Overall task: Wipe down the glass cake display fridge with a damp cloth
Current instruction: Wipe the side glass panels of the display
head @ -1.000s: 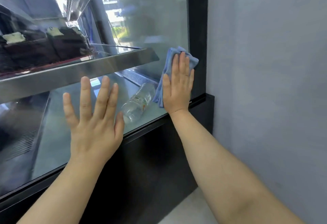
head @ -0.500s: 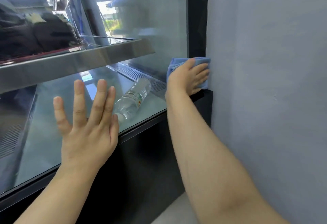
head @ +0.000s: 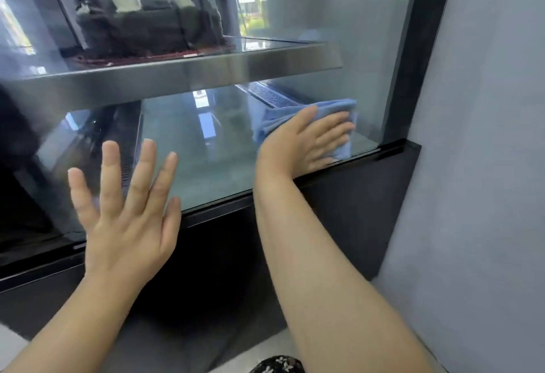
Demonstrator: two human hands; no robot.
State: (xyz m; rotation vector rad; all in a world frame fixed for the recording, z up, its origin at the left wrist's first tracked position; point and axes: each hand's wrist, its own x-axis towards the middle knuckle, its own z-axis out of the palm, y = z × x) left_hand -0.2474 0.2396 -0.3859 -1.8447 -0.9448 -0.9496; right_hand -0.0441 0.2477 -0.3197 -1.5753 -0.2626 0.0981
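Note:
The glass front of the cake display fridge [head: 339, 13] fills the upper left of the head view. My right hand [head: 306, 141] lies flat, fingers pointing right, and presses a folded blue cloth [head: 340, 107] against the lower right part of the glass, just above the black bottom frame [head: 392, 148]. My left hand [head: 126, 210] is spread with straight fingers flat on the glass near its lower edge, left of the cloth.
Inside, a steel shelf [head: 206, 75] carries a dark cake [head: 147, 25]. A black vertical frame [head: 413, 48] borders the glass on the right, with a grey wall [head: 486, 137] beyond it. The black base cabinet [head: 339, 210] stands below the glass.
My right hand has slid the cloth leftward off the black right-hand frame onto the glass and lies flatter. The view has shifted; the bottle inside is now hidden.

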